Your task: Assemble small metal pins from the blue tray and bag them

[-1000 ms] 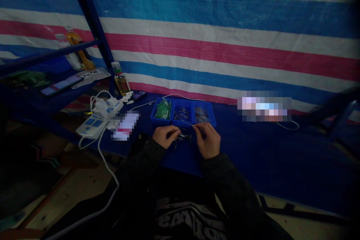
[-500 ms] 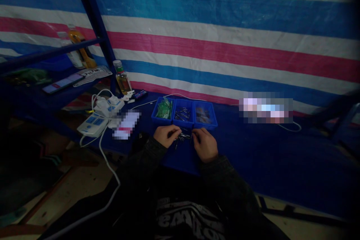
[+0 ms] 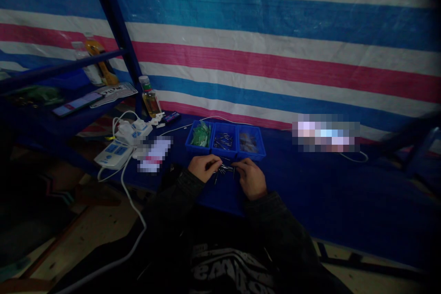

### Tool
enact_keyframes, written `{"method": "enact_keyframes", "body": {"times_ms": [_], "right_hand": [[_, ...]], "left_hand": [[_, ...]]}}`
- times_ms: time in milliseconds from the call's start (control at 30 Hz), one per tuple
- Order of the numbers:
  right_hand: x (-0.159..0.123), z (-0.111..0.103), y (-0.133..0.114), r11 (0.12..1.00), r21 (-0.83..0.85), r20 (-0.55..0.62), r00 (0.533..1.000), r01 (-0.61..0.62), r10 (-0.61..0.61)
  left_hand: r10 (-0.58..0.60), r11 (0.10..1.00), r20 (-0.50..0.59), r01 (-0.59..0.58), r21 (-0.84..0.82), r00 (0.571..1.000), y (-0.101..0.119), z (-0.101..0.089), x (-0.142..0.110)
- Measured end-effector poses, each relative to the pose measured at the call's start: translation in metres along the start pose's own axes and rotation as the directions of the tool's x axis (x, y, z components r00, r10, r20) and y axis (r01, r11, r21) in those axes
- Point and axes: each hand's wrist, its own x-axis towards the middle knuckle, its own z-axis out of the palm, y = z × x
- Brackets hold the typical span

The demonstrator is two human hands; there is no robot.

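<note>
Several thin, shiny metal pins (image 3: 225,168) lie in a loose pile on the blue tabletop between my hands. My left hand (image 3: 203,167) rests at the pile's left side, thumb and fingertips closed in a pinch; what they hold is too small to make out. From the right, my right hand (image 3: 253,178) reaches to the pile's edge with thumb and forefinger together, and anything between them is too dark to name. Just beyond stand three joined blue bins: one with green plastic packets (image 3: 200,135), a middle one with similar metal pins (image 3: 223,140), and a right one with brownish pieces (image 3: 248,141).
At left, a white power strip (image 3: 113,154) with plugs and cables lies near a blurred-out phone (image 3: 155,154). Behind it stands a bottle (image 3: 149,96) beside a blue metal frame (image 3: 115,23). Another pixelated object (image 3: 325,133) sits at back right, before the striped tarp (image 3: 258,59).
My right hand's fingers have stretched slightly left toward the pins, changing from a curled to a more extended pinch. My left hand has stayed almost still.
</note>
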Motion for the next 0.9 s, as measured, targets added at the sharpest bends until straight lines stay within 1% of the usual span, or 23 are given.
{"method": "enact_keyframes", "body": {"times_ms": [100,433,633,733,900], "right_hand": [[0.000,-0.002,-0.001,1.000,0.012,0.022,1.000,-0.007,0.007],[0.001,-0.001,-0.001,0.999,0.034,0.022,1.000,-0.013,0.012],[0.003,-0.004,-0.005,0.998,0.051,0.043,0.999,-0.030,0.028],[0.004,-0.005,-0.006,0.994,0.107,0.022,1.000,-0.010,0.007],[0.006,-0.008,-0.011,0.982,0.189,-0.058,0.998,0.007,0.003]], "left_hand": [[-0.003,1.000,0.003,0.003,0.003,1.000,0.000,0.000,0.000],[-0.006,1.000,0.010,0.006,0.008,1.000,0.000,-0.001,0.001],[-0.006,1.000,0.002,0.006,-0.006,1.000,0.001,-0.001,0.001],[-0.008,1.000,-0.009,0.008,-0.005,1.000,0.002,-0.001,0.001],[0.006,1.000,-0.023,-0.007,-0.013,1.000,0.002,-0.001,0.001]]}}
